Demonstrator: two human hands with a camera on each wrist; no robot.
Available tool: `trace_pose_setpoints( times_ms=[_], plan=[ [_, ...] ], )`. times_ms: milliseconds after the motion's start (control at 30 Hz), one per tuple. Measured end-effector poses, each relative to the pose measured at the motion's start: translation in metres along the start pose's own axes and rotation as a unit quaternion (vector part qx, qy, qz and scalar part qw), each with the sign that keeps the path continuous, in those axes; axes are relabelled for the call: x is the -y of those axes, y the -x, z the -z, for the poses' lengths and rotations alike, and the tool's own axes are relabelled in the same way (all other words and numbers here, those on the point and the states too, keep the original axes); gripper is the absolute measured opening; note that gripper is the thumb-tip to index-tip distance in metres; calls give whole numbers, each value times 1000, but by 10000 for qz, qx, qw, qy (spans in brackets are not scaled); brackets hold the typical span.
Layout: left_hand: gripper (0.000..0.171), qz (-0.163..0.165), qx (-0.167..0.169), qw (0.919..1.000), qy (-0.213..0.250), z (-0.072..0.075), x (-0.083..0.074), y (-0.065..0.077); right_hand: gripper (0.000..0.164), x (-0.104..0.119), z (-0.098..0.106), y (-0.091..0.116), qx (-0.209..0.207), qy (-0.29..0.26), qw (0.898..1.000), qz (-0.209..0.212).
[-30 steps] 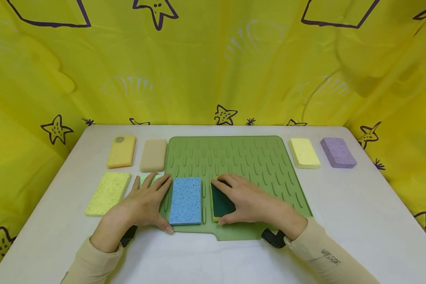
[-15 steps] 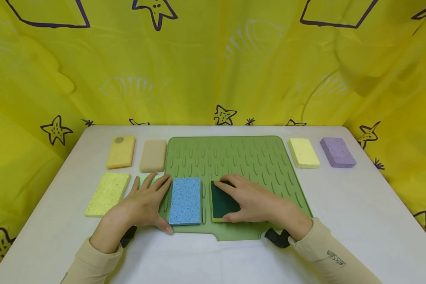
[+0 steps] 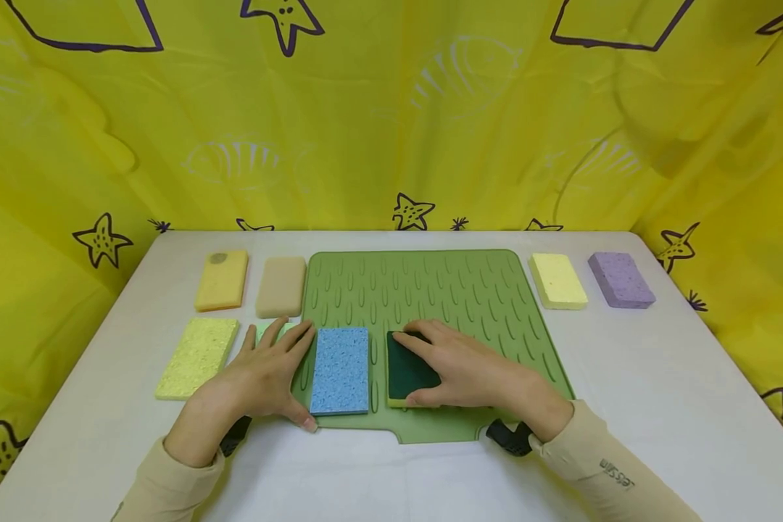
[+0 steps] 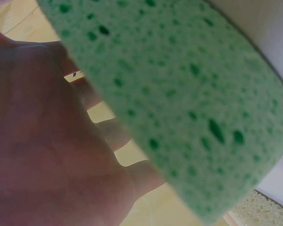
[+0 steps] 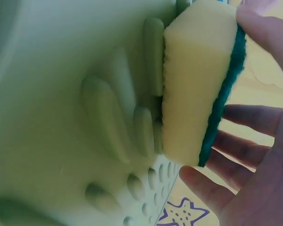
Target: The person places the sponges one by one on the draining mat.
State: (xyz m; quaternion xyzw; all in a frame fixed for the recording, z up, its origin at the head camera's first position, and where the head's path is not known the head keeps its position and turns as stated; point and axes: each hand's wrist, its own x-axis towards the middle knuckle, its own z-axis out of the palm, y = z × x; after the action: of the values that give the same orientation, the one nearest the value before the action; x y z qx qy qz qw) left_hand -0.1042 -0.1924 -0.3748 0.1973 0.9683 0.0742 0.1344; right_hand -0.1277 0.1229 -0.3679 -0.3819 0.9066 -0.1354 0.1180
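Observation:
My left hand [image 3: 264, 377] spreads its fingers over a mint-green sponge [image 4: 170, 94] at the mat's left edge, mostly hidden by the hand in the head view. A blue sponge [image 3: 340, 370] lies on the green ridged mat [image 3: 417, 286], just right of the left thumb. Right of that sits a yellow sponge [image 5: 193, 80] with a dark green scouring top [image 3: 409, 366]. My right hand [image 3: 460, 366] rests loosely over it, thumb and index finger extended across the scouring top.
Yellow-orange [image 3: 222, 283], beige [image 3: 280, 286] and lime-yellow [image 3: 198, 357] sponges lie left of the mat on the white table [image 3: 646, 377]. Pale yellow [image 3: 557, 280] and purple [image 3: 621, 279] ones lie to the right. A yellow curtain [image 3: 365, 130] hangs behind.
My right hand has slid slightly right, its thumb and index finger drawing back from the scouring sponge's left edge. The left hand stays in place.

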Motion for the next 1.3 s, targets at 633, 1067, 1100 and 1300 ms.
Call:
trace_pose_setpoints(
  times_ms=[633,1067,1100,1300],
  plan=[
    [139,39,12,10000,17,-1,2,2,74,-32,24,21,-648,-158,9975,-220],
    [139,78,93,9999,63,-1,1,-1,66,-70,35,51,-1033,510,9919,-540],
    [139,80,99,9999,62,-1,0,-1,66,-72,36,52,-1079,519,9913,-539],
    [139,100,116,9999,48,-2,1,-2,64,-88,40,60,-1300,583,9878,-633]
  ],
)
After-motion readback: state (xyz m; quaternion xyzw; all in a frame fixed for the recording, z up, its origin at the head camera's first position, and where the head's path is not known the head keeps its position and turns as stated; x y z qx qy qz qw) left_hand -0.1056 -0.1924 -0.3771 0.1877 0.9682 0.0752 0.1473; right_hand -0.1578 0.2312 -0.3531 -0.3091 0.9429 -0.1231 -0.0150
